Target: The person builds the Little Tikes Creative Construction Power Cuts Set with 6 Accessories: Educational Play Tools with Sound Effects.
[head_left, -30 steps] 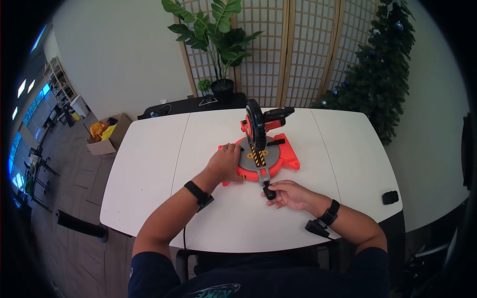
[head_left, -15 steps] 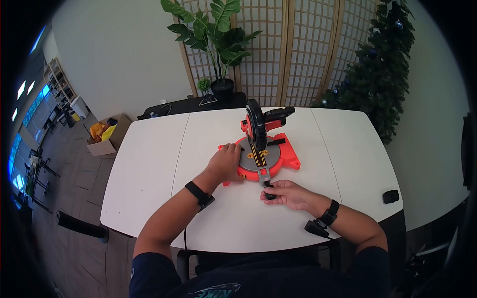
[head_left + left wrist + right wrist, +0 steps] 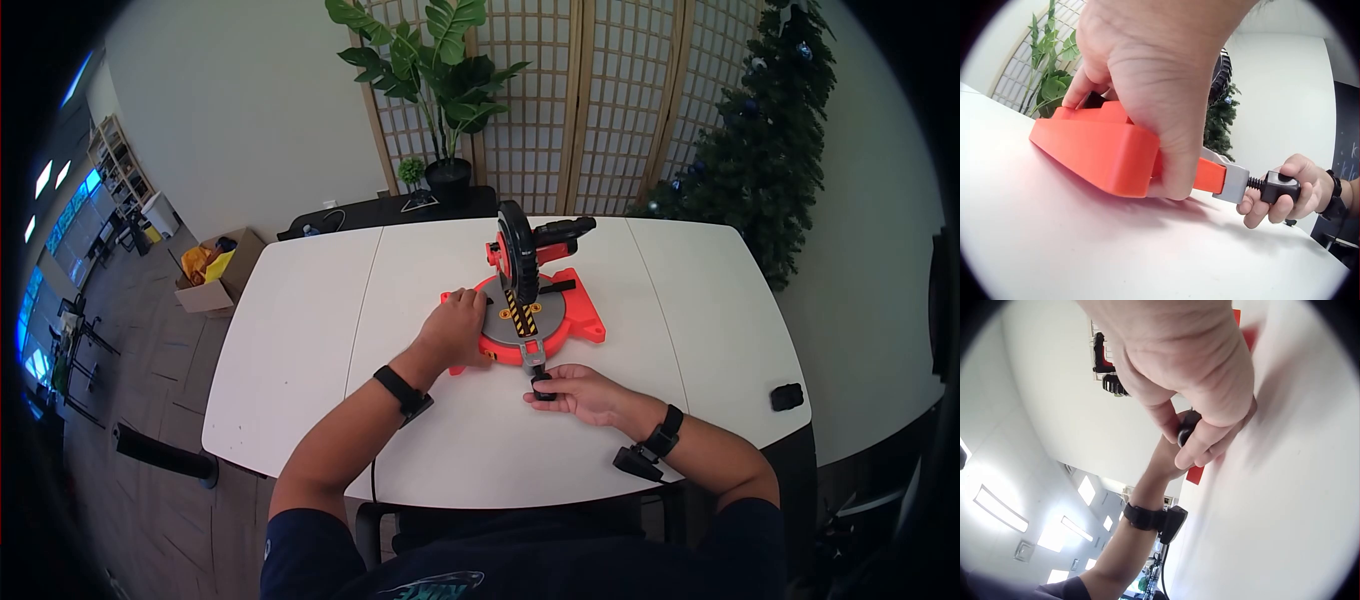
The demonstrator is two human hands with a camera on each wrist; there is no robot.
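We see the right hand [image 3: 590,394] pinching the black knob [image 3: 543,390], at the front of the orange miter saw [image 3: 548,318]. The left hand [image 3: 453,330] grips the left side of its base. The saw stands on 1 white tabletop [image 3: 300,350]; behind is 1 potted plant [image 3: 447,178].

Between the left and right edges of the white tabletop [image 3: 300,330], a bare left hand [image 3: 454,328] hides part of the red-orange plastic saw base [image 3: 584,312]. Towards the near edge, a bare right hand [image 3: 584,393] partly covers the squarish black plastic knob [image 3: 1271,189]. Near the right edge, a small black object [image 3: 786,397] is too tiny to identify. Past the near edge, the dark navy shirt [image 3: 520,560] runs off the head view's bottom
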